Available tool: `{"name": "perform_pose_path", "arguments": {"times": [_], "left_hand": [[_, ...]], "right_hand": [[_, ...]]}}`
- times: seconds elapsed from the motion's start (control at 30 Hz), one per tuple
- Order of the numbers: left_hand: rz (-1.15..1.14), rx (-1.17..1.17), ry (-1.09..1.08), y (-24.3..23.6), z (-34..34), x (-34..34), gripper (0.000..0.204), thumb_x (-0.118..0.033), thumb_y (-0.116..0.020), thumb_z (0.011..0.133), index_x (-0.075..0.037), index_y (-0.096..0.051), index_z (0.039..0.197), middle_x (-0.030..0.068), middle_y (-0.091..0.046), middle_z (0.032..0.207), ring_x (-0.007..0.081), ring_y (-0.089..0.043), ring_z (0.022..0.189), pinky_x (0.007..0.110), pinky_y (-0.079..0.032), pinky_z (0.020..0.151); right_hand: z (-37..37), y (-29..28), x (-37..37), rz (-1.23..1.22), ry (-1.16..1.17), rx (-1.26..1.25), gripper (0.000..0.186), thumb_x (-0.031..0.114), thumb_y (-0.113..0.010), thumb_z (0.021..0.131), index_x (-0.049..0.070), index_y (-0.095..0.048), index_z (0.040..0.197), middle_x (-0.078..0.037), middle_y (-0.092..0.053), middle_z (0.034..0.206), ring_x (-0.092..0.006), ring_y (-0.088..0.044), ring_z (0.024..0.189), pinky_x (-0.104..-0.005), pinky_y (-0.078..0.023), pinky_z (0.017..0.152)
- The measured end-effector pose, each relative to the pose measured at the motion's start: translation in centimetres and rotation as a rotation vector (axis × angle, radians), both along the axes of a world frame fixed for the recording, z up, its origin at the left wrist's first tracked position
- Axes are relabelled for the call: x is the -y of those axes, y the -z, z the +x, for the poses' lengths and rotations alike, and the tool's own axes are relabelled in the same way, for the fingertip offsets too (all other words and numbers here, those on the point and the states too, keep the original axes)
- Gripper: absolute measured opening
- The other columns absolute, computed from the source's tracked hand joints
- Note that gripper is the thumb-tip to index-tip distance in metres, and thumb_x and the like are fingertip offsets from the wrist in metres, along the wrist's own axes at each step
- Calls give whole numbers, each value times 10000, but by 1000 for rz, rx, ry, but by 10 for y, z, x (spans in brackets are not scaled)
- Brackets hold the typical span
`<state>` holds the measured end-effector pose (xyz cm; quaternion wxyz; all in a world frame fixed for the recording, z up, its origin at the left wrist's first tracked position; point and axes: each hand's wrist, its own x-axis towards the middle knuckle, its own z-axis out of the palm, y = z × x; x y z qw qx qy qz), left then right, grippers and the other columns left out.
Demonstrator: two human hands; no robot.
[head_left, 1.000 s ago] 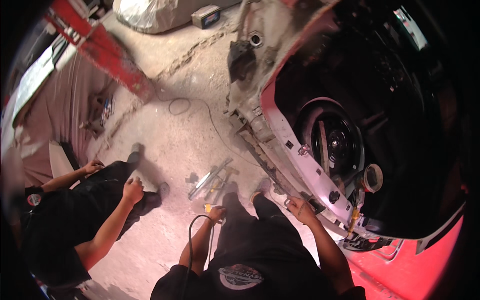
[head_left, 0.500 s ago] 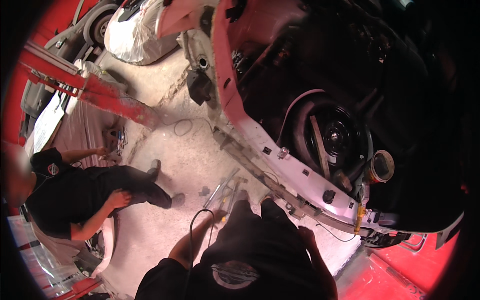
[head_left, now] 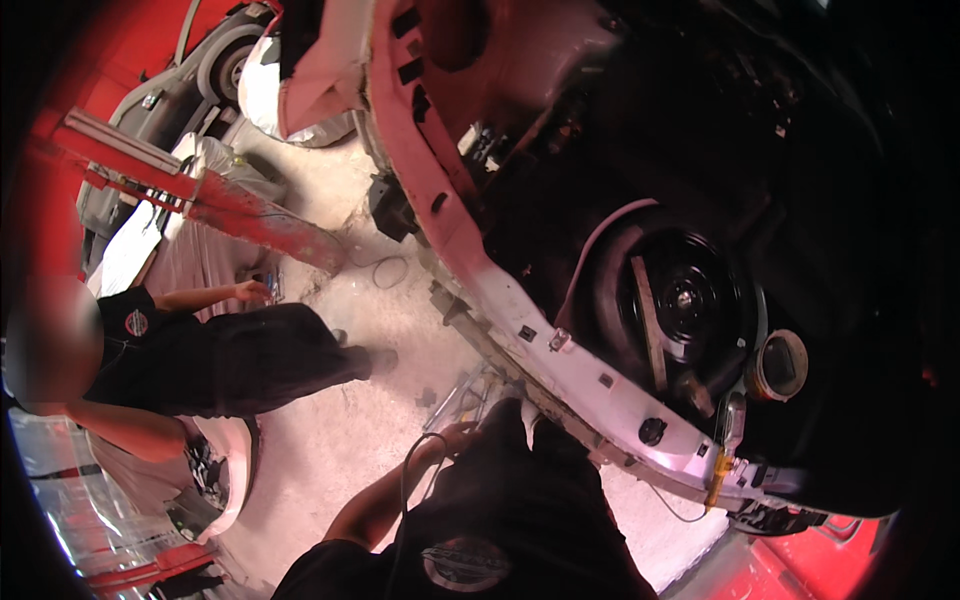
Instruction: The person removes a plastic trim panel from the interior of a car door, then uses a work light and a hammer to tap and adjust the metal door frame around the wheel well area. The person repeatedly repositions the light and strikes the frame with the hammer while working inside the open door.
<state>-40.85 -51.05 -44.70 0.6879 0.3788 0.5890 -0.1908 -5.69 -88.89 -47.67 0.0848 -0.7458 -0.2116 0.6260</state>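
Note:
My left hand (head_left: 452,438) is low at centre beside a looped dark hose (head_left: 404,492), fingers curled on something I cannot make out. My right hand is out of view. Along my front runs the pale rear edge of an open car body (head_left: 625,405). Inside lie a round black spare-wheel shape (head_left: 705,285) and a wooden strip (head_left: 650,335). A round tin (head_left: 781,365) and a yellow-handled tool (head_left: 716,485) sit at the edge's right end. Metal tools (head_left: 450,405) lie on the floor past my left hand.
A co-worker (head_left: 180,360) in dark clothes stands at my left, one hand (head_left: 250,291) forward. Behind are a red post (head_left: 250,225), plastic-covered parts (head_left: 220,260) and another car's wheel (head_left: 225,65). A cable loop (head_left: 390,270) lies on the floor.
The view has swung, bringing more of the car body into sight. My right hand has dropped from the body's edge and out of sight. The co-worker has leaned further in and shifted arms.

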Motion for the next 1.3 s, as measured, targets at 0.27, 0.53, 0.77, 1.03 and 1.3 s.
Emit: {"name": "perform_pose_path", "arguments": {"times": [0.27, 0.53, 0.77, 1.03, 1.3], "left_hand": [[200, 76, 51, 77, -48, 8, 756, -523, -703, 926, -45, -519, 1482, 211, -685, 1244, 327, -699, 1075, 495, -621, 815], [256, -7, -86, 135, -64, -20, 565, -402, -691, 952, -104, -597, 1423, 212, -665, 1260, 332, -709, 1002, 483, -657, 685], [127, -6, -93, 106, -68, -44, 598, -351, -657, 969, -92, -517, 1489, 185, -661, 1279, 325, -713, 993, 503, -662, 711], [241, 15, -69, 113, -104, -85, 575, -345, -684, 945, -74, -563, 1437, 150, -702, 1130, 267, -708, 847, 437, -585, 648], [345, 150, -127, 76, -64, -140, 505, -206, -673, 909, -32, -604, 1377, 146, -724, 1093, 256, -736, 816, 377, -598, 635]], "right_hand": [[48, -48, -99, 69, 588, -268, 367, 289, -658, 987, 102, -668, 1303, -43, -732, 974, -152, -697, 808, -283, -534, 652], [67, -147, -275, 587, -91, 584, 423, 169, -665, 947, -40, -628, 1313, -213, -708, 1062, -290, -703, 942, -369, -559, 872], [25, -123, -292, 219, -506, 786, 713, 353, -691, 910, 41, -473, 1513, -301, -308, 1602, -474, -377, 1449, -572, -405, 1129], [0, -91, -278, 128, -465, 674, 771, 399, -675, 904, 43, -430, 1543, -305, -254, 1636, -485, -332, 1476, -594, -364, 1152], [1, -89, -278, 164, -467, 626, 779, 445, -614, 957, -7, -388, 1549, -327, -208, 1631, -483, -252, 1515, -634, -343, 1150]]}}
